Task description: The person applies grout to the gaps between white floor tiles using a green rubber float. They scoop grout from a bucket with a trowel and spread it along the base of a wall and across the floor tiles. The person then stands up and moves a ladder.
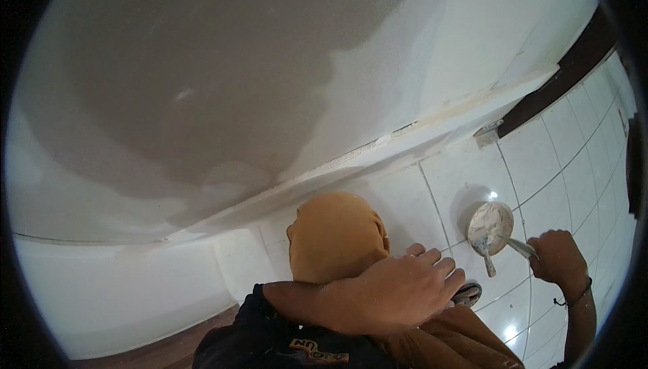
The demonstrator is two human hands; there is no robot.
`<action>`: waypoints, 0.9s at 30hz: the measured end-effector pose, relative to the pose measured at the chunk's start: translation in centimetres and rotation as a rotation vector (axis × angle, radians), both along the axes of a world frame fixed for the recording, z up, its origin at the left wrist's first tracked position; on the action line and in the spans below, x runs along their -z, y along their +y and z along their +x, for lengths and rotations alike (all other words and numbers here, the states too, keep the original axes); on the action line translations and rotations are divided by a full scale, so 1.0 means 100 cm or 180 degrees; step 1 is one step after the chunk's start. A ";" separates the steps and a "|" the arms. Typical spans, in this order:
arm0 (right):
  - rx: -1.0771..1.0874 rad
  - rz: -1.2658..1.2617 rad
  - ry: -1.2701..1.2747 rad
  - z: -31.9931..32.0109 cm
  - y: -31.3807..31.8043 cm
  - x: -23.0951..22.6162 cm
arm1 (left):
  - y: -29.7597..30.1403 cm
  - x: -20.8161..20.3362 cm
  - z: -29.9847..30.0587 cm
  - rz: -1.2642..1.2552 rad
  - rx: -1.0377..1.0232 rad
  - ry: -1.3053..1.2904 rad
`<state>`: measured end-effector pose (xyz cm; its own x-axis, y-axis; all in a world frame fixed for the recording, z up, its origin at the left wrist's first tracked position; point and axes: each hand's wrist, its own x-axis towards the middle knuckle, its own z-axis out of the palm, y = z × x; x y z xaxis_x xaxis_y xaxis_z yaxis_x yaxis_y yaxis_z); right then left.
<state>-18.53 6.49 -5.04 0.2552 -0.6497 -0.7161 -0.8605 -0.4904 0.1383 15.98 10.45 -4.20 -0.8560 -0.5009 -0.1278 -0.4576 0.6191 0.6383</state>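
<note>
1. Paste [489, 220], white and thick-looking, lies in the tub [511, 215], which stands on the tiled floor [466, 163] ahead and to the right, apart from the wall [378, 99].
2. Hands are well apart. The right hand [559, 258] is closed round a knife [520, 247], its blade slanting over the near right rim toward the paste; whether the tip touches it, I cannot tell.
3. The left hand [398, 296] appears empty, fingers loosely spread, near the knee [337, 237]. It would serve better steadying the tub, since a light tub may slide on smooth tile.
4. A second knife [489, 263] leans over the near rim, its handle sticking out. It crowds the opening, so working on the clear right side seems wise, without knocking it.
5. The step in hand looks like working the knife in the paste. A low blade angle, a modest load and a wipe against the rim should limit drips.
6. A firm but relaxed wrist would probably give the cleanest scoop.
</note>
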 end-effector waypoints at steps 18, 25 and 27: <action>0.1160 -0.0743 -0.1485 -0.068 0.006 0.114 | 0.010 -0.061 0.031 0.0784 -0.1180 -0.1470; 0.2654 -0.1308 -0.2582 -0.094 0.029 0.161 | -0.037 -0.083 0.032 0.0189 -0.1164 -0.1936; 0.3243 -0.1191 -0.3282 -0.082 0.035 0.191 | -0.046 -0.058 0.009 0.0395 -0.0967 -0.1855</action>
<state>-26.72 9.95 -24.17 -0.1319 -0.9553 -0.2646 -0.5973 0.2897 -0.7478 16.90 5.87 1.62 -0.4528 -0.6605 -0.5989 -0.8915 0.3463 0.2921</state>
